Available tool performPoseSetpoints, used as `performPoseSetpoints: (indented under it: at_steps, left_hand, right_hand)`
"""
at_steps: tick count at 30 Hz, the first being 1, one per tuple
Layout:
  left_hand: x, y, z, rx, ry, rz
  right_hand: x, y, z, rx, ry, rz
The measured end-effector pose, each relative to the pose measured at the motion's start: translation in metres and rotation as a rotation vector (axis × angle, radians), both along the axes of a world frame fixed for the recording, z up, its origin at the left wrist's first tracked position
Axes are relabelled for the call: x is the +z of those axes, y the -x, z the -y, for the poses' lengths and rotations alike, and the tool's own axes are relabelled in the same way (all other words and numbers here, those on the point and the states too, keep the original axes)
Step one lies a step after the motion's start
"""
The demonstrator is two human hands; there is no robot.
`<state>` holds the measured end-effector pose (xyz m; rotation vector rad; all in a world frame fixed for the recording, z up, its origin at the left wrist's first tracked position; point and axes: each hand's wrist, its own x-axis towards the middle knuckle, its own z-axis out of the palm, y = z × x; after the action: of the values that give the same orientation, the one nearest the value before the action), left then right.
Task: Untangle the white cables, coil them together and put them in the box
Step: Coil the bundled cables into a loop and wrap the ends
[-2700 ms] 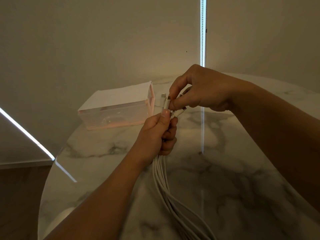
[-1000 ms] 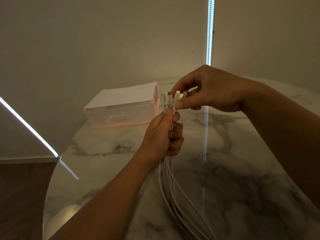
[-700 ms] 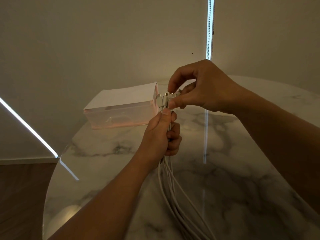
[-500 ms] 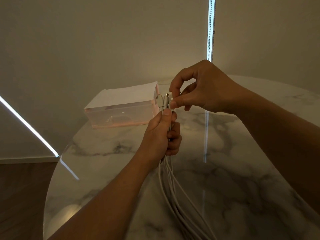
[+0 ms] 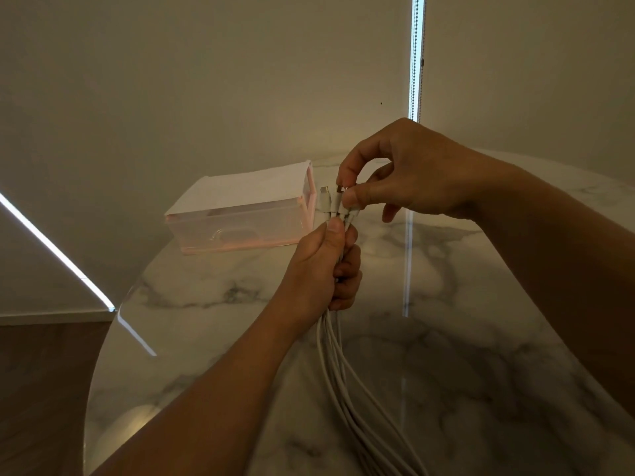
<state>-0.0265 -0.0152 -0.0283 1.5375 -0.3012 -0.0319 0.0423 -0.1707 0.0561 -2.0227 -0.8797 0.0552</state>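
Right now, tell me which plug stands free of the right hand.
The leftmost plug, nearest the box; the right hand pinches those beside it.

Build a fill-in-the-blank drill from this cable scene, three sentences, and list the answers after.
1. The left hand grips the white cables, whose loose lengths trail down over the ____ table.
2. The right hand pinches the plugs just ____ the left hand's thumb.
3. The translucent pink box stands on the table to the ____ of both hands.

Missing words: marble; above; left.
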Motion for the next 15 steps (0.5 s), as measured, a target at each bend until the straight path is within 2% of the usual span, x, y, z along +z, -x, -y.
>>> performPoseSetpoints:
  at_steps: [4,8,15]
  left_hand:
    - [0.0004,0.0003,0.0002,0.049,-0.011,0.014]
    - [0.0000,-0.0011,-0.0005,0.072,0.053,-0.001]
    - [-0.0001,0.0001,-0.0020,0.037,0.066,-0.041]
  right_hand:
    - [-0.0034,-0.0010,-0.0032,0.026,-0.053,-0.059]
    - [-0.0037,-0.0040,0.0009,0.036,-0.201,-0.192]
    - [-0.0054,-0.0039,-0.0017,-0.035,-0.217,-0.249]
